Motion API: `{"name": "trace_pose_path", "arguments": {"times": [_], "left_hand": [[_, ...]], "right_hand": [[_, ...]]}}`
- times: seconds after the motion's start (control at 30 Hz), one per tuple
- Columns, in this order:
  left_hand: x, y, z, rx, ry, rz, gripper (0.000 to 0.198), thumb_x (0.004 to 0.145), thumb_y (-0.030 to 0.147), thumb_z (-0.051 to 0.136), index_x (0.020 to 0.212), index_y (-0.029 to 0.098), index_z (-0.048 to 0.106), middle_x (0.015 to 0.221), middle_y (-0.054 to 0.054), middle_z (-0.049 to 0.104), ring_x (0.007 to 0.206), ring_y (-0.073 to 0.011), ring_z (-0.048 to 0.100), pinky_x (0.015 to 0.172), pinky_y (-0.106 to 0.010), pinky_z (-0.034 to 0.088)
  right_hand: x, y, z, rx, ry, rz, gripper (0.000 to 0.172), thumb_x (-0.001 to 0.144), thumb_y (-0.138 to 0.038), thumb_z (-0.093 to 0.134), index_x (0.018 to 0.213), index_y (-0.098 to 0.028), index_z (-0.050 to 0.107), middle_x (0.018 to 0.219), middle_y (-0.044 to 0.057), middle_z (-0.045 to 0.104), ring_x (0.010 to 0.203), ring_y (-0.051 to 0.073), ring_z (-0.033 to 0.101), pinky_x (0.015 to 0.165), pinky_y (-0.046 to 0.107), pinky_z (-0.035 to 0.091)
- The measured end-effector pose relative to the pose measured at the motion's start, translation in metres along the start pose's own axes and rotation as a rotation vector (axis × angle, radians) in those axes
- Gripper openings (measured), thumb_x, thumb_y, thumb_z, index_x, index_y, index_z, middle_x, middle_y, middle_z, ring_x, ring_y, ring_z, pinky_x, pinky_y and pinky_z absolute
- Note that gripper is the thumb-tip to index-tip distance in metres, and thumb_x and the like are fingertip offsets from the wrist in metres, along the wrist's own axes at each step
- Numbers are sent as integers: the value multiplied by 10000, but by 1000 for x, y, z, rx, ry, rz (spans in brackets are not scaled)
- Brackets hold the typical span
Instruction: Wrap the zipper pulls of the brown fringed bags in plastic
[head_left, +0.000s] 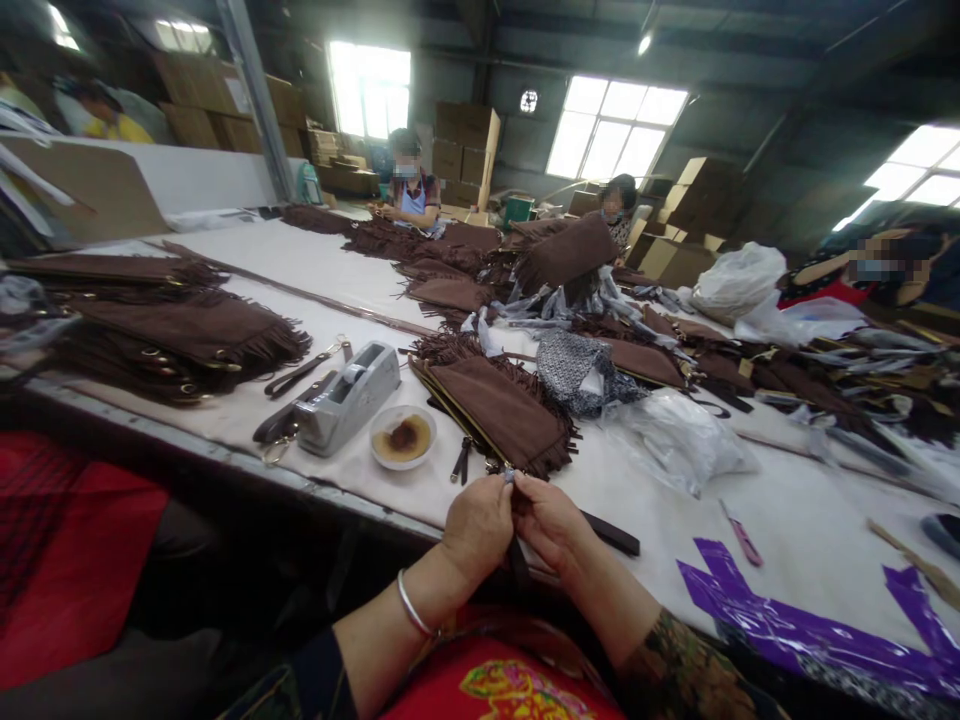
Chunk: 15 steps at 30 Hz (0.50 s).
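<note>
My left hand [478, 522] and my right hand [551, 522] meet at the table's front edge, fingers pinched together. Between their fingertips is a small greyish piece [510, 477], too small to name. A dark strap [517, 562] hangs below the fingers, and both hands seem closed on it; its upper part is hidden. Just beyond the fingertips lies a brown fringed bag [502, 405] with a gold zipper along its left edge. A short dark strap tab [461, 460] rests left of the fingertips. Another dark strap end [611, 533] sticks out past my right hand.
Left of my hands stand a bowl of brownish stuff [403, 437] and a grey tape dispenser [352, 395]. Stacked fringed bags [180, 340] lie farther left. To the right are a plastic bag [679, 440], a pink cutter [741, 535] and purple tape [795, 620]. Co-workers sit across the table.
</note>
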<state>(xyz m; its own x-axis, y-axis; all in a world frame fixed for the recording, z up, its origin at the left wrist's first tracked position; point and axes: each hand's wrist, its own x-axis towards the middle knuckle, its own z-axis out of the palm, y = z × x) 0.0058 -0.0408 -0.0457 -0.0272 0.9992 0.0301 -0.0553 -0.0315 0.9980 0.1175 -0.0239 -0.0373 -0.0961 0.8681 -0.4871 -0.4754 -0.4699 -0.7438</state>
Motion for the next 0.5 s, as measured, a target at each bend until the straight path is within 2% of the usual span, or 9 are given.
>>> {"name": "trace_pose_path", "arguments": {"times": [0.07, 0.17, 0.27, 0.37, 0.43, 0.5], "left_hand": [[0, 1, 0, 65, -6, 49, 96, 839, 214, 601, 760, 226, 653, 791, -82, 568, 842, -238, 510, 773, -283, 386], [1, 5, -1, 254, 1, 113, 149, 876, 232, 553, 760, 222, 646, 777, -72, 599, 759, -206, 519, 743, -286, 378], [2, 9, -1, 330, 3, 59, 214, 886, 249, 535, 696, 205, 624, 696, -47, 598, 655, -165, 511, 661, -273, 360], [4, 14, 1, 188, -23, -136, 297, 879, 261, 534, 592, 184, 543, 577, -16, 531, 540, -123, 465, 545, -241, 324], [6, 18, 3, -47, -68, -349, 299, 894, 284, 506, 612, 184, 495, 522, 19, 468, 431, -89, 371, 448, -218, 257], [7, 21, 4, -310, -121, -539, 256, 914, 294, 477, 683, 185, 483, 516, 50, 429, 363, -56, 269, 383, -191, 171]], "right_hand": [[3, 2, 4, 59, 22, -18, 72, 817, -218, 626, 757, -181, 642, 760, 46, 692, 758, 170, 658, 769, 291, 549], [3, 5, 8, 164, 8, -12, 120, 844, -190, 581, 768, -184, 674, 792, 53, 710, 830, 164, 664, 852, 271, 535], [2, 6, 10, 197, -32, -5, 124, 846, -206, 586, 791, -184, 695, 807, 51, 717, 856, 166, 663, 833, 265, 538], [2, 5, 9, 189, -88, 16, 141, 853, -280, 607, 833, -182, 707, 773, 38, 705, 724, 153, 646, 663, 250, 539], [3, 5, 7, 200, -125, 71, 182, 862, -327, 605, 865, -180, 712, 742, 33, 695, 632, 142, 614, 566, 243, 509], [5, 5, 6, 233, -166, 107, 205, 869, -352, 598, 880, -182, 712, 768, 40, 703, 641, 143, 614, 554, 243, 500]]}}
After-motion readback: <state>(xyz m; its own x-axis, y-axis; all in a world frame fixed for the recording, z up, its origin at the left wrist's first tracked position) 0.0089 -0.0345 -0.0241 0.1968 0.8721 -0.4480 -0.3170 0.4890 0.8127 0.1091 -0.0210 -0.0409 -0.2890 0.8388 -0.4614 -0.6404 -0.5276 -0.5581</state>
